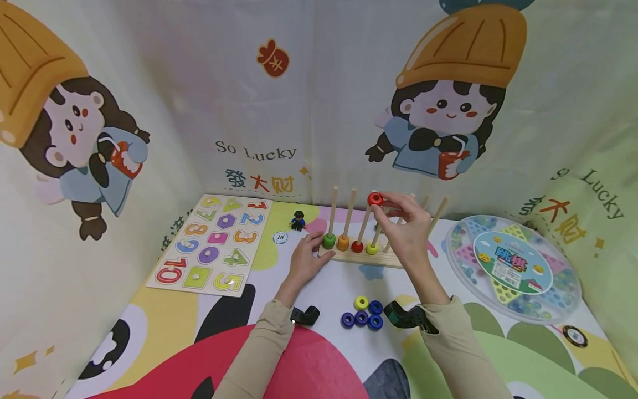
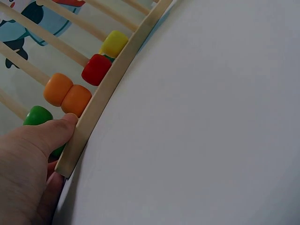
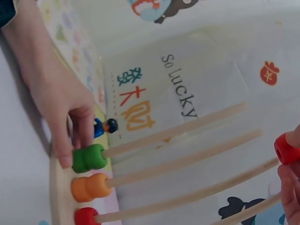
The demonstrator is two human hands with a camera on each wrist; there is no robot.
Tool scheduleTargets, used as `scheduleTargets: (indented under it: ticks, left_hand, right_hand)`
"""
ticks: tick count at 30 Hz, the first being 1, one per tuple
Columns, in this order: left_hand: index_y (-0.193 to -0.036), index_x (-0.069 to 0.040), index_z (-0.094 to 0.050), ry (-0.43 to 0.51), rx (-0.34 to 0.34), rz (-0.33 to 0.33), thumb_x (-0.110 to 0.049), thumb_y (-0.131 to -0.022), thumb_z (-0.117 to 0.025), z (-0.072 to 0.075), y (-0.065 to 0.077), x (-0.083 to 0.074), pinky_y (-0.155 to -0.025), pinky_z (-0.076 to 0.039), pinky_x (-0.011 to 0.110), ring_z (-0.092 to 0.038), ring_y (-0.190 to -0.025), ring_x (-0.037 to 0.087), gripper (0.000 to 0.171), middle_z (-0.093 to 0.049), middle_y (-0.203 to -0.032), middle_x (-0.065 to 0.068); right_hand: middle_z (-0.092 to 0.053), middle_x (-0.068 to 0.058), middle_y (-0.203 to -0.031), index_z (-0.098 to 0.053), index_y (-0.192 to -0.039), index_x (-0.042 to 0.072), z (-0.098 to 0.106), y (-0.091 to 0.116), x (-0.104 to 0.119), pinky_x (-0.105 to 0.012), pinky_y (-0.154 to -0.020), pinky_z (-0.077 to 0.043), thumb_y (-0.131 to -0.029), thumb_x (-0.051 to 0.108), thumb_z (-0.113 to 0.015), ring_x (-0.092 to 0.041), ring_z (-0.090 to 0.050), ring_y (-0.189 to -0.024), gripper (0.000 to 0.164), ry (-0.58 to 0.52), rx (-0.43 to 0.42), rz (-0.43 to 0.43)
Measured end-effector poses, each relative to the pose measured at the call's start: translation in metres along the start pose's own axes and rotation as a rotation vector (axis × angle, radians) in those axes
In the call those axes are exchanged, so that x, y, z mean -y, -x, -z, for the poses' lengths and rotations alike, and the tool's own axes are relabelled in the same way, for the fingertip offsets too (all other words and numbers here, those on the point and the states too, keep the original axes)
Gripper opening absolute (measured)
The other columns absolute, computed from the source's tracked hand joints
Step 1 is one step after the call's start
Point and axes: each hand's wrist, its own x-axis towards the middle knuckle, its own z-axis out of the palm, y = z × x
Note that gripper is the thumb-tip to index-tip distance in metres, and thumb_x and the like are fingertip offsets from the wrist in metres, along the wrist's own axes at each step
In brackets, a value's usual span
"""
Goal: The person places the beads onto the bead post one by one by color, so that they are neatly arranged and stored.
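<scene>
My left hand [image 1: 305, 260] grips the left end of a wooden peg stand [image 1: 361, 259], its thumb on the front edge in the left wrist view. My right hand [image 1: 406, 227] pinches a red bead [image 1: 375, 198] at the top of the third peg. Whether the peg tip is inside the bead's hole, I cannot tell. Low on the pegs sit green beads [image 3: 89, 158], orange beads [image 3: 91, 186], a red bead [image 1: 356, 247] and a yellow bead [image 1: 371, 249]. The right hand partly hides the pegs farther right.
Several blue beads [image 1: 361, 318] and a loose yellow bead [image 1: 361, 302] lie in front of the stand. A number puzzle board [image 1: 209, 244] is at left, a round game box [image 1: 513, 266] at right. Behind the stand are a small figure [image 1: 298, 220] and a white chip [image 1: 280, 238].
</scene>
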Motion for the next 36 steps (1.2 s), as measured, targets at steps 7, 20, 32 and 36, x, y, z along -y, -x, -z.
scheduleTargets:
  ticks: [7,20,32,36]
  left_hand:
    - [-0.129,0.001,-0.063,0.013,0.003,0.001,-0.023,-0.086,-0.078,0.001,0.001,-0.001,-0.094,-0.053,0.035,-0.056,-0.118,0.027,0.052,-0.056,-0.137,0.011]
    - [-0.129,0.000,-0.063,0.005,0.010,-0.006,-0.025,-0.087,-0.077,0.001,0.000,0.000,-0.093,-0.054,0.034,-0.056,-0.118,0.027,0.051,-0.056,-0.137,0.012]
    - [-0.129,0.001,-0.063,-0.007,0.009,-0.022,-0.025,-0.087,-0.077,-0.001,-0.002,-0.001,-0.092,-0.054,0.033,-0.057,-0.117,0.027,0.052,-0.056,-0.136,0.012]
    - [-0.129,0.001,-0.063,0.005,-0.004,-0.020,-0.024,-0.086,-0.078,-0.001,-0.001,0.000,-0.093,-0.054,0.034,-0.057,-0.118,0.028,0.052,-0.057,-0.136,0.012]
  right_hand:
    - [-0.072,-0.015,-0.101,-0.074,-0.109,-0.002,-0.003,-0.009,0.003,-0.014,-0.074,-0.052,-0.085,0.007,-0.077,-0.028,-0.065,-0.081,0.025,0.086,-0.054,0.028]
    - [-0.070,-0.017,-0.100,-0.073,-0.107,-0.003,-0.013,-0.017,0.011,-0.019,-0.068,-0.050,-0.086,0.010,-0.076,-0.031,-0.068,-0.083,0.025,0.255,-0.068,0.024]
    - [-0.070,-0.016,-0.096,-0.072,-0.104,-0.004,0.005,0.000,0.004,-0.013,-0.070,-0.050,-0.084,0.003,-0.076,-0.024,-0.067,-0.082,0.021,0.170,-0.019,0.088]
    - [-0.072,-0.015,-0.096,-0.073,-0.103,-0.003,0.013,0.013,-0.004,-0.014,-0.071,-0.052,-0.083,0.000,-0.076,-0.012,-0.066,-0.082,0.020,0.078,0.068,0.003]
